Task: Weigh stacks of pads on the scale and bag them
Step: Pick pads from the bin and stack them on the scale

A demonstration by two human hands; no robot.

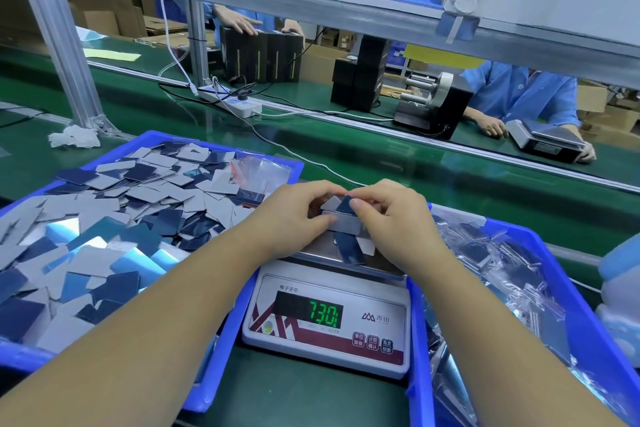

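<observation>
1. Green digits on the scale (325, 315) display read "730"; a small further mark after them was too blurred to tell.
2. Printed Chinese characters sat above the display; a zigzag logo with two characters sat to its right; three dark red buttons along the lower right each carried two lines of Chinese text, too small to read surely.
3. Stack of pads (341, 224) sat over the scale's steel platter, grey edges facing the camera, one dark blue pad tilted on top.
4. Left hand (294, 215) gripped the stack's left end, thumb curled against its front.
5. Right hand (391, 215) gripped the right end, fingers curled over the top, thumb on the dark blue pad.
6. A few loose pads lay on the platter under the stack.
7. Left blue tray (221, 350) held heaped loose pads, grey and dark blue, plus clear bags with red strips at its far side.
8. Right blue tray (585, 329) held pads already in clear bags.
9. Scale stood on the green counter (304, 392) between the two trays.
</observation>
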